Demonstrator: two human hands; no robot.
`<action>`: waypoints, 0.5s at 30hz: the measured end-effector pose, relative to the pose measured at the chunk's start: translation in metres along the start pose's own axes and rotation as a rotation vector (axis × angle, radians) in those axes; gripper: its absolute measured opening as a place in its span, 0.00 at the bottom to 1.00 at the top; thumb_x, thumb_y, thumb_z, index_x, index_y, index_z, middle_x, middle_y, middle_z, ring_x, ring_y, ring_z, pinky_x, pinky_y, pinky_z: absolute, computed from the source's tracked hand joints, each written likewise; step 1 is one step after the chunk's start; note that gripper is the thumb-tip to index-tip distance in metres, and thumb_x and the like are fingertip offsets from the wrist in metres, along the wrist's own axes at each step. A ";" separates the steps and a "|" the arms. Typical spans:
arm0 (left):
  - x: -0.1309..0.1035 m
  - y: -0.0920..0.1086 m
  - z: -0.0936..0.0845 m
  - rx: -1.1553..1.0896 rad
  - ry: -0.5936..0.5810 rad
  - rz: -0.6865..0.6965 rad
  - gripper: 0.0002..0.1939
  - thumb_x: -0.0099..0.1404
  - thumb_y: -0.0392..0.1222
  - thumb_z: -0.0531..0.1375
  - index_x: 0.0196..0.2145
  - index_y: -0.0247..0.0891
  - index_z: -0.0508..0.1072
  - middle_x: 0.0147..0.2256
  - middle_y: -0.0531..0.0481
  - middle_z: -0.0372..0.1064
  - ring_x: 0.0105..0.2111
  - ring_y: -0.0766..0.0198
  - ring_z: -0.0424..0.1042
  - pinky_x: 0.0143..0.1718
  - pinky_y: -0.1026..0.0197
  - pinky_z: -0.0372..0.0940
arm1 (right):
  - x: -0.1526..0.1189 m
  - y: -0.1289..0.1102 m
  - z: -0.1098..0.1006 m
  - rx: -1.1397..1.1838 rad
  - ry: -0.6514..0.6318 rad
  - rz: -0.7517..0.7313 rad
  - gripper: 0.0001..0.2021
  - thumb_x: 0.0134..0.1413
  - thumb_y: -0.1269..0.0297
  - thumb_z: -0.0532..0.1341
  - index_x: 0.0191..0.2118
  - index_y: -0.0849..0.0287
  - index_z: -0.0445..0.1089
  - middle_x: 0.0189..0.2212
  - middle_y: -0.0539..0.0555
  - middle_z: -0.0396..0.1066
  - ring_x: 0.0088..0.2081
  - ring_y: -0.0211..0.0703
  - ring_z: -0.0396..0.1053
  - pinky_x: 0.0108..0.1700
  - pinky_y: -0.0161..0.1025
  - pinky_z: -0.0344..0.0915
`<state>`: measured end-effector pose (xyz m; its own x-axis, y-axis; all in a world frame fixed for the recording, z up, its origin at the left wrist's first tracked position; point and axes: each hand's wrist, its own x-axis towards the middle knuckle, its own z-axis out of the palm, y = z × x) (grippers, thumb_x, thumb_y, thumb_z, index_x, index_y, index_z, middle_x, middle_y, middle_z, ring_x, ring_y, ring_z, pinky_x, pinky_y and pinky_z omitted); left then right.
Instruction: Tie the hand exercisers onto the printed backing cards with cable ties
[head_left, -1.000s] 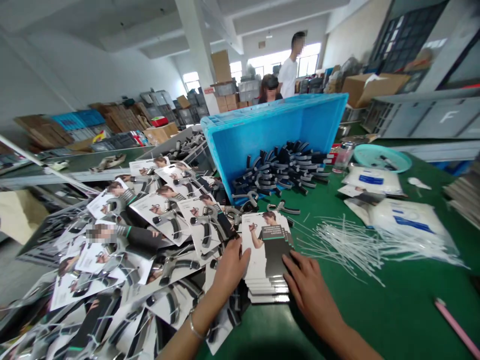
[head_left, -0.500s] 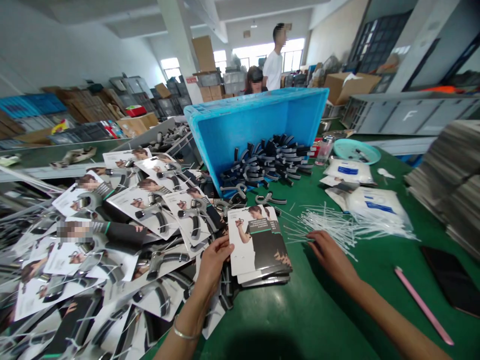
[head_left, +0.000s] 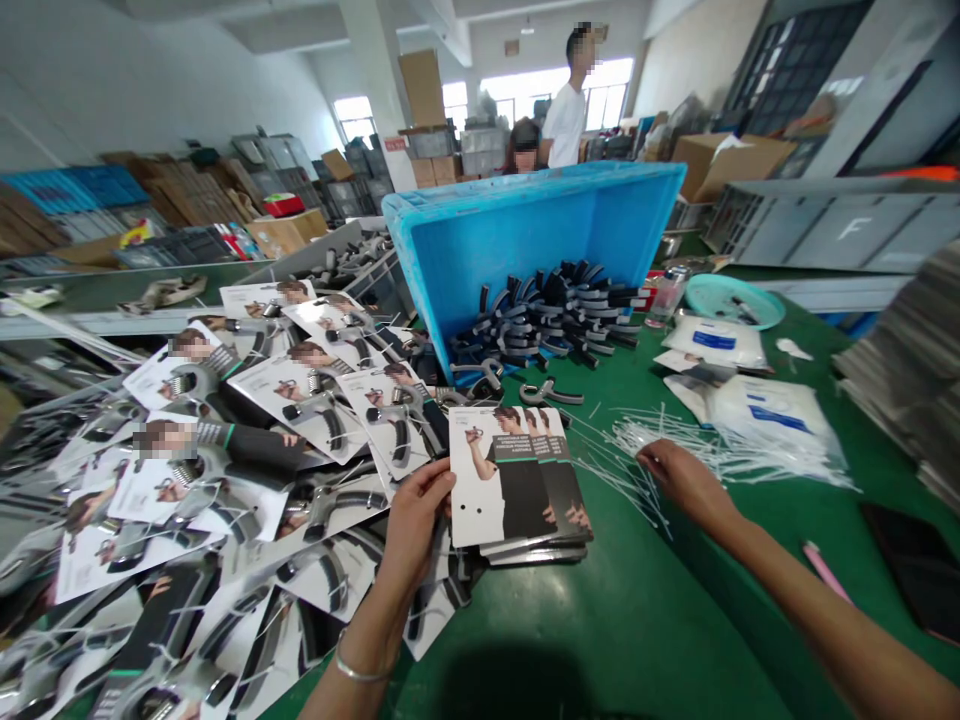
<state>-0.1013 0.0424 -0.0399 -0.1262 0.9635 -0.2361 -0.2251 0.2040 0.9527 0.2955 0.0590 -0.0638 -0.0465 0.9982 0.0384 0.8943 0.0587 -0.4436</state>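
My left hand [head_left: 416, 515] grips the left edge of a printed backing card [head_left: 480, 500], thumb on top. This card lies over a fanned stack of similar cards [head_left: 577, 505]. My right hand [head_left: 686, 485] is closed in a pinch at the loose white cable ties [head_left: 630, 470]; whatever is between its fingertips is too small to make out. Behind the stack, a grey and black hand grip strengthener [head_left: 551, 393] lies on the green table. To the left are piled grip strengtheners mounted on cards [head_left: 319, 400], with white ties on several.
A tipped blue crate [head_left: 517, 225] holds many hand grips [head_left: 540, 320]. Bags of cable ties [head_left: 780, 415], a turquoise plate [head_left: 776, 310], a phone [head_left: 911, 560] and a pink pen-like stick [head_left: 825, 570] are on the right. Two people are beyond the crate.
My left hand has shifted the top card slightly left and up off the stack's alignment. My right hand has moved a little right and up among the ties. The view has shifted slightly.
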 end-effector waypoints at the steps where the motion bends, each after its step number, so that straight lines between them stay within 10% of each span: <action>1: -0.002 -0.002 0.000 -0.002 -0.008 -0.014 0.22 0.56 0.47 0.69 0.46 0.35 0.77 0.32 0.49 0.75 0.26 0.69 0.69 0.28 0.67 0.63 | 0.000 -0.003 -0.004 0.036 -0.014 0.013 0.16 0.63 0.55 0.51 0.36 0.59 0.72 0.34 0.59 0.74 0.36 0.50 0.71 0.37 0.41 0.62; 15: -0.008 -0.012 -0.006 0.280 -0.028 0.132 0.18 0.61 0.46 0.63 0.47 0.35 0.76 0.39 0.44 0.75 0.39 0.56 0.74 0.45 0.53 0.67 | -0.023 -0.094 -0.018 1.306 -0.549 0.243 0.16 0.59 0.51 0.63 0.33 0.63 0.71 0.17 0.44 0.58 0.19 0.29 0.51 0.25 0.31 0.53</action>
<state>-0.1032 0.0308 -0.0506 -0.1089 0.9885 -0.1048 0.0670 0.1124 0.9914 0.2201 0.0303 -0.0070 -0.3867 0.8464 -0.3661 -0.1221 -0.4405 -0.8894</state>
